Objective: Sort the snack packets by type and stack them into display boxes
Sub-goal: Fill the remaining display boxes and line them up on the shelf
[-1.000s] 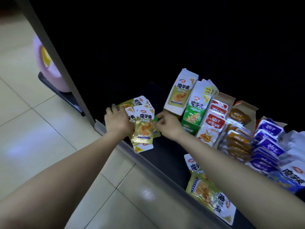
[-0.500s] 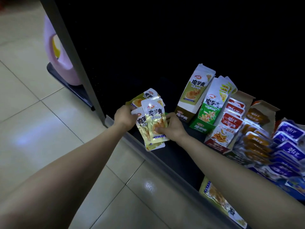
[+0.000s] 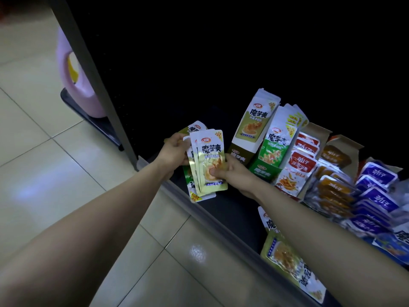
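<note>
— Left hand (image 3: 174,151)?
— Curled round the left side of a fanned bunch of gold packets (image 3: 212,160), held above the front edge of the dark shelf (image 3: 232,209).
— Right hand (image 3: 234,173)?
— Pinching the front packet low down, with the thumb pressed on its face.
— Boxes?
— Just right of the bunch: olive box (image 3: 241,151) standing upright, green box (image 3: 263,171) touching it, red packets (image 3: 298,167) further right.
— Anything else?
— Loose packet (image 3: 285,258), flat at the shelf front, partly under the right forearm.
</note>
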`<state>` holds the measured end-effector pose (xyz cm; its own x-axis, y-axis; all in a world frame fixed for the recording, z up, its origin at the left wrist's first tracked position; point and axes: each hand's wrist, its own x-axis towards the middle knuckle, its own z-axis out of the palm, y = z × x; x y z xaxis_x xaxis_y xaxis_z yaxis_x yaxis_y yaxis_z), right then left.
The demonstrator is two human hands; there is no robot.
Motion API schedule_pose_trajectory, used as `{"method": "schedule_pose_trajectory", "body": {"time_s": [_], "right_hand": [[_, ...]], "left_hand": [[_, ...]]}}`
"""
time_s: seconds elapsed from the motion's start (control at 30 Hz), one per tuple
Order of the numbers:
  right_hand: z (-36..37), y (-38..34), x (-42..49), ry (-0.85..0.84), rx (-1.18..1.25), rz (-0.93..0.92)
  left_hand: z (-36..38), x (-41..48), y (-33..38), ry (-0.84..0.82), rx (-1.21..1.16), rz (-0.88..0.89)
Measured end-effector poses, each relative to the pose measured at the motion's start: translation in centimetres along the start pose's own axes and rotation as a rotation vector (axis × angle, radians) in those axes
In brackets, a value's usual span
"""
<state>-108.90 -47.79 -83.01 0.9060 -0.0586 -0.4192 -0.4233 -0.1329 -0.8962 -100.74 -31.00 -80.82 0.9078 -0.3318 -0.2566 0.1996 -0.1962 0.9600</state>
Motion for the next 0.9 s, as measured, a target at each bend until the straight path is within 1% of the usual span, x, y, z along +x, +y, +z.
{"method": "schedule_pose_trajectory", "body": {"time_s": [0.1,0.17,0.2,0.27,0.33,0.4,0.47,0.5,0.57,0.67,0.73,0.83,0.9], "right_hand": [[-0.2,0.1,-0.2,-0.011,0.02,0.024],[-0.7,-0.1,-0.8,0.001,0.025,0.008],[-1.1,-0.5,-1.2,0.011,0.032,-0.011],[-2.0,-1.9,-2.0,0.066,0.109,-0.072],[-3.4,-3.8,-2.6,0.208,0.189,-0.148],[-5.4,-5.2,-2.6,0.413,0.177,-0.24],[-7.0,-6.0,-2.1,0.559,0.201,-0.277],[-7.5,-6.1,-1.8,0.612,0.231,-0.269],[-7.8,-6.2,-1.2,0.677,0.266,-0.261],[-7.7,-6.0,-0.1,0.718,0.102,-0.29],[-7.6,-5.7,0.6,0.753,0.021,-0.288],[-8.2,-5.4,1.3,0.814,-0.178,-0.312],[-8.8,-5.1,1.5,0.858,-0.274,-0.334]], "left_hand": [[0.0,-0.1,0.5,-0.16,-0.089,-0.051],[0.5,-0.4,0.9,-0.239,-0.069,-0.016],[0.8,-0.4,1.0,-0.24,-0.044,0.015],[1.8,-0.1,1.2,-0.19,0.013,0.088],[2.8,0.6,1.2,-0.141,0.155,0.189],[3.6,1.4,1.2,-0.115,0.443,0.352],[4.6,1.6,1.4,-0.143,0.717,0.48],[5.2,1.6,1.5,-0.162,0.774,0.51],[6.2,1.7,1.7,-0.211,0.796,0.52],[7.5,2.0,1.5,-0.268,0.823,0.491],[8.1,2.2,1.3,-0.267,0.858,0.477],[8.6,2.4,0.9,-0.204,0.938,0.512],[8.7,2.5,0.9,-0.146,0.929,0.554]]}}
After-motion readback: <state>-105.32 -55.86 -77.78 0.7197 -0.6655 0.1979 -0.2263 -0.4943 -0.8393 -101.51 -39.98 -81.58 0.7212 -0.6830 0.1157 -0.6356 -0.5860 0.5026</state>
